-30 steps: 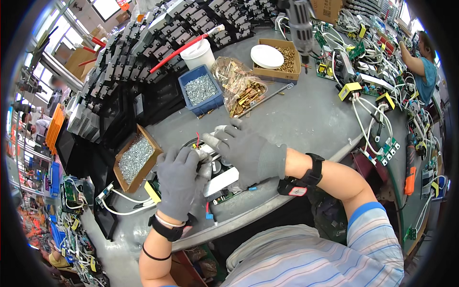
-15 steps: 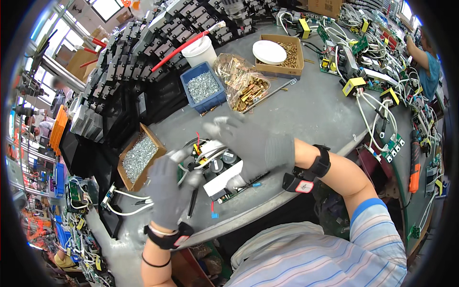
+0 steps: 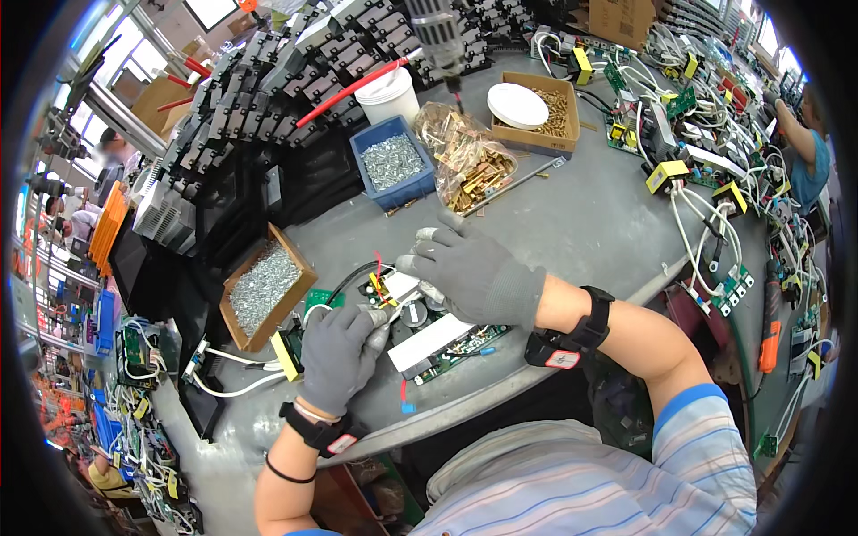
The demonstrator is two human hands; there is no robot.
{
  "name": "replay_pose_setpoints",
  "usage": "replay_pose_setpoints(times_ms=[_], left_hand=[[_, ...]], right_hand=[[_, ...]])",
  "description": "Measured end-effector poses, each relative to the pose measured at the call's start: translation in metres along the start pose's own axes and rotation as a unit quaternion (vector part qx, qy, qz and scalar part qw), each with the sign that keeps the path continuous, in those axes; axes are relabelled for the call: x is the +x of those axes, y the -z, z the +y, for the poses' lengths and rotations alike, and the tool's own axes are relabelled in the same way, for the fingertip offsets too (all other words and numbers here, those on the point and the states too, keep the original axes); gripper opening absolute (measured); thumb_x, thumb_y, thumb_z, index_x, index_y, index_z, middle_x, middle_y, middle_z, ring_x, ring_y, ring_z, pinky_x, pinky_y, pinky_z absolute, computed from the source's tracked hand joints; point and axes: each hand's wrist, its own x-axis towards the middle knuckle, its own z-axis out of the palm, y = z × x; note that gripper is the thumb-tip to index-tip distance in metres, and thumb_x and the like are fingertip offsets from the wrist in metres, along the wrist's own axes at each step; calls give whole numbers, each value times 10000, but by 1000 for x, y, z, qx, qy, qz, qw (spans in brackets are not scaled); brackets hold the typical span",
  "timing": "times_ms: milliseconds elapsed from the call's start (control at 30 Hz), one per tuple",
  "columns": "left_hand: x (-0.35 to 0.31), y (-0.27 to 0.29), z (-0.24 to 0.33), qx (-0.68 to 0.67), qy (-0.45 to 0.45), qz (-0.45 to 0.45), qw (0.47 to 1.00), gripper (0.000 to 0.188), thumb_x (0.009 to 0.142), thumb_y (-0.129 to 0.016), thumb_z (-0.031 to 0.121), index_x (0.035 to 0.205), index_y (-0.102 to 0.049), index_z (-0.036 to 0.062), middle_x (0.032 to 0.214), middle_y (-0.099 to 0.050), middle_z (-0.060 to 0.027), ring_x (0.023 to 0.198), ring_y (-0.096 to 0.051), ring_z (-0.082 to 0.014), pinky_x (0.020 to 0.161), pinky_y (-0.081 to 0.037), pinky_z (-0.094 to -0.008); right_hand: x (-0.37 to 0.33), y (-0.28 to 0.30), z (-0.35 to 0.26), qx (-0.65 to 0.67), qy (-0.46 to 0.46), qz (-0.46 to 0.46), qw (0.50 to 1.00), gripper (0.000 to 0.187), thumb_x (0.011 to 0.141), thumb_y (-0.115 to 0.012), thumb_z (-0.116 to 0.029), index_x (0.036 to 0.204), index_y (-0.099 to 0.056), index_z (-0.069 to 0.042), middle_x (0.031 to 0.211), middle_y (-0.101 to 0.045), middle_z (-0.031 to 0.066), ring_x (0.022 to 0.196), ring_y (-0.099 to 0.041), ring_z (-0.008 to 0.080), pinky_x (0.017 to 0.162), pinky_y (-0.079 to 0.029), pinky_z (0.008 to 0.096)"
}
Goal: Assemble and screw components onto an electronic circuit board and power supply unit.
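Note:
A green circuit board (image 3: 460, 350) with a long white bar (image 3: 432, 343), round capacitors and coloured wires lies at the near edge of the bench. My left hand (image 3: 344, 353), in a grey glove, is closed at its left side, thumb and fingertips pinching a white cable (image 3: 393, 308). Over the far side of the board, my gloved right hand (image 3: 478, 272) has its fingers curled; its thumb hides what they grip, if anything. By my left wrist is a yellow-wrapped transformer (image 3: 286, 355) with white cables. A small green board (image 3: 326, 299) shows just beyond my left hand.
A cardboard box of silver screws (image 3: 265, 290) stands left, a blue bin of screws (image 3: 391, 163) farther back. Brass parts in a bag (image 3: 478, 174) lie beside it. A power screwdriver (image 3: 438, 40) hangs overhead. Wired boards (image 3: 679, 98) crowd the right; another person's arm (image 3: 795, 129) is there.
My left hand has moved right and closed at the white cable, uncovering the transformer. My right hand has shifted slightly, its fingers now bent over the board. The view has shifted a little.

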Motion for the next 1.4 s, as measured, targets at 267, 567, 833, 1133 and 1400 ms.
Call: replay_pose_setpoints(times_ms=[267, 567, 833, 1133, 1400], left_hand=[[13, 9, 2, 47, 40, -39, 997, 149, 778, -643, 244, 784, -620, 97, 746, -590, -96, 694, -555, -320, 670, -424, -429], [50, 16, -12, -56, 193, -222, 954, 385, 912, -489, 319, 1187, -580, 66, 1148, -606, -175, 1041, -577, -364, 895, -439, -469], [69, 54, -118, -85, 104, 79, 988, 237, 836, -663, 162, 1038, -681, 39, 959, -695, -129, 882, -676, -234, 793, -516, -315], [220, 103, -264, 172, 270, 177, 931, 760, 678, -806, 374, 1350, -490, 212, 1321, -517, -183, 1216, -490, -353, 1030, -390, -406], [218, 83, -320, 225, 187, 250, 923, 321, 814, -648, 275, 1083, -640, 100, 883, -663, -156, 827, -638, -354, 774, -504, -423]], right_hand=[[1, 7, -12, -19, -12, -4, 1000, 427, 822, -590, -170, 1230, -536, -58, 1134, -574, 152, 1145, -515, 322, 1057, -329, 503], [-18, -4, -16, 40, -97, 37, 994, 407, 876, -564, -273, 1236, -544, -84, 1290, -522, 138, 1240, -458, 309, 1034, -365, 438], [-21, 18, -18, 61, -50, 24, 997, 361, 854, -578, -205, 1186, -538, -67, 1303, -495, 121, 1236, -434, 344, 992, -386, 445], [-19, 18, -19, 112, -91, 3, 990, 392, 853, -561, -189, 1226, -528, -74, 1293, -503, 131, 1215, -451, 351, 916, -418, 470], [-20, 9, -15, 138, -82, 36, 986, 425, 819, -564, -170, 1225, -521, -53, 1312, -486, 157, 1205, -440, 403, 995, -380, 477]])
